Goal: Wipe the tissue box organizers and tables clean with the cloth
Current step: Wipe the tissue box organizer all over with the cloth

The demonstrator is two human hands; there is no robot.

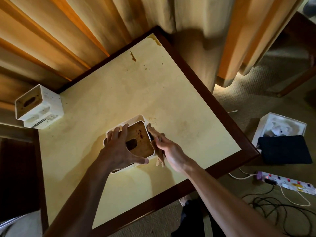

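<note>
A white tissue box organizer (140, 134) with a stained wooden lid stands in the middle of the cream table (119, 86). My left hand (119, 151) is spread over the lid and grips the box from above. My right hand (168, 147) presses a brown cloth (159, 157) flat against the box's right side wall. A second white organizer (38, 106) sits at the table's left edge, apart from both hands. Brown stains mark the table's far corner.
Curtains hang behind the table. On the carpet at right are a third white box (282, 127), a dark tablet case (284, 149), a power strip (289, 183) and loose cables. A dark chair stands at the left.
</note>
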